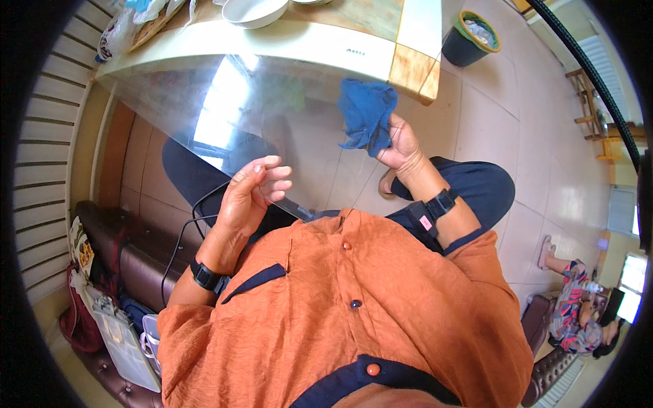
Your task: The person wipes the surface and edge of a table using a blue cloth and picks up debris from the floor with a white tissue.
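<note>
My right hand [403, 145] grips a crumpled blue cloth [368, 109], which hangs just before the table's right corner. A clear, glossy sheet [306, 132] stretches from the table's front edge towards my lap and reflects bright window light. My left hand [255, 186] is at the near left edge of this sheet, fingers curled and thumb bent in. Whether those fingers pinch the sheet or only rest against it cannot be told. My knees and the tiled floor show through the sheet.
The table [326, 43] bears a white bowl [255, 11] and plastic bags [145, 18]. A lined waste bin [461, 46] stands beyond its right corner. Brown sofa seating [153, 255] with bags lies at my left, near a black cable [171, 265]. A seated person [574, 311] is at far right.
</note>
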Demonstrator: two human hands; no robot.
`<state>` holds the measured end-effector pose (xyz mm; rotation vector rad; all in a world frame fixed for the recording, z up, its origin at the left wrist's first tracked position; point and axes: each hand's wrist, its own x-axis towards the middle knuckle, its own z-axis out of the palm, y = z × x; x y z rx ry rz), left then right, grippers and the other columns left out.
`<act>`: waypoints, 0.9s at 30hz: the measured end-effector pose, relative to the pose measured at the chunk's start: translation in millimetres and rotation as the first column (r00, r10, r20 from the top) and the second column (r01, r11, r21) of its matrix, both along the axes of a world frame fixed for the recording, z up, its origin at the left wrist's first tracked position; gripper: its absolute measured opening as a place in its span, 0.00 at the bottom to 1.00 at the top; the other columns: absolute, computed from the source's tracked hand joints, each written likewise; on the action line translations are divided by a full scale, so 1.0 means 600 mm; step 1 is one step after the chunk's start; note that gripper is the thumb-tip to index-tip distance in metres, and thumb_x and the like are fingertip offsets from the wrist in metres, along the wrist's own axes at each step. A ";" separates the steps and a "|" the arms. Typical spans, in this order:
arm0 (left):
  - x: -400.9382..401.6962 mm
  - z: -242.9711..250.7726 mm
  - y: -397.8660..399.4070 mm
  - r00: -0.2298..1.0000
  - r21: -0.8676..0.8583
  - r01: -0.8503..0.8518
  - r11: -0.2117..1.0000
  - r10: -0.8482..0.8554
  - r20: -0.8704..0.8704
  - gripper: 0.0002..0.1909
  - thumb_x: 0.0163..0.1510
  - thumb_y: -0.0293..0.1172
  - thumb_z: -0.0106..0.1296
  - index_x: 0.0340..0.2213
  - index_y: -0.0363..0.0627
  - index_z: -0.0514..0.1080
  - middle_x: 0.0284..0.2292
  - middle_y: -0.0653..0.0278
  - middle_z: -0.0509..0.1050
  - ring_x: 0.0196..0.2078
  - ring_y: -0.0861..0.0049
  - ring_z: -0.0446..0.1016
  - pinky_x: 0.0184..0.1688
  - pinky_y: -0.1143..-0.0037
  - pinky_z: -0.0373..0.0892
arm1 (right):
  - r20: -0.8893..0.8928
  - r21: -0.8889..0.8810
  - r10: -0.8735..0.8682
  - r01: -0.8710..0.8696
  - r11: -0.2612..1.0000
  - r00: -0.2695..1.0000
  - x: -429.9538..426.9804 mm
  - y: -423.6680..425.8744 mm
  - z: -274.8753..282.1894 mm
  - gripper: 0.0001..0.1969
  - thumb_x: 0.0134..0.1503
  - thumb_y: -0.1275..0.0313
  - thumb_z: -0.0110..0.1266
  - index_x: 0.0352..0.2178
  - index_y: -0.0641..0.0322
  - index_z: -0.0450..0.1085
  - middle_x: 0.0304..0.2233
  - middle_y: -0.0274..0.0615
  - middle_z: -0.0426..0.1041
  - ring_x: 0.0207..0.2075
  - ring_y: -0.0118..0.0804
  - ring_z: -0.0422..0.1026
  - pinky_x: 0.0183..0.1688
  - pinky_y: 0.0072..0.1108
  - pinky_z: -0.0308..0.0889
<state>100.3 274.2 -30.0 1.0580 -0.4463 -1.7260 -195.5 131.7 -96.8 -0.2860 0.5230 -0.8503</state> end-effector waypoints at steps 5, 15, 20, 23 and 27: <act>0.001 -0.005 0.006 1.000 0.009 -0.015 1.000 0.015 -0.005 0.18 0.62 0.37 0.46 0.47 0.37 0.68 0.40 0.54 0.77 0.37 0.70 0.78 0.36 0.78 0.74 | 0.110 -0.031 0.145 -0.143 0.989 0.983 -0.031 0.035 -0.017 0.21 0.64 0.66 0.36 0.52 0.69 0.64 0.49 0.49 0.71 0.48 0.43 0.72 0.55 0.39 0.66; 0.000 0.008 0.005 0.999 0.059 0.032 0.998 -0.030 -0.030 0.21 0.63 0.39 0.44 0.51 0.38 0.65 0.43 0.55 0.75 0.40 0.71 0.77 0.40 0.76 0.74 | 0.337 -0.263 -0.021 0.116 0.958 0.941 -0.185 0.025 0.050 0.27 0.62 0.50 0.38 0.53 0.59 0.63 0.47 0.47 0.72 0.40 0.44 0.74 0.39 0.36 0.72; 0.001 0.006 0.004 0.998 0.074 0.038 0.997 -0.034 -0.044 0.19 0.64 0.38 0.43 0.51 0.38 0.66 0.45 0.53 0.75 0.42 0.69 0.76 0.45 0.74 0.73 | -0.283 0.030 -0.206 0.223 0.974 0.937 -0.142 0.048 0.012 0.25 0.65 0.53 0.34 0.53 0.60 0.63 0.49 0.45 0.72 0.47 0.44 0.73 0.50 0.36 0.69; 0.000 0.008 0.003 0.999 0.064 0.041 0.997 -0.041 -0.006 0.19 0.64 0.38 0.43 0.51 0.38 0.65 0.44 0.53 0.75 0.42 0.69 0.77 0.45 0.74 0.73 | -0.053 0.009 -0.085 0.086 0.996 0.995 -0.060 0.060 0.011 0.25 0.65 0.52 0.35 0.53 0.58 0.64 0.50 0.44 0.71 0.49 0.41 0.71 0.52 0.35 0.67; -0.011 0.022 0.005 0.997 0.115 0.012 0.993 -0.020 0.073 0.21 0.65 0.42 0.39 0.50 0.38 0.66 0.42 0.53 0.75 0.40 0.70 0.76 0.42 0.74 0.73 | 0.300 -0.058 0.018 0.000 0.998 0.954 -0.012 0.029 0.038 0.26 0.64 0.50 0.37 0.52 0.57 0.65 0.50 0.42 0.71 0.49 0.41 0.71 0.53 0.35 0.66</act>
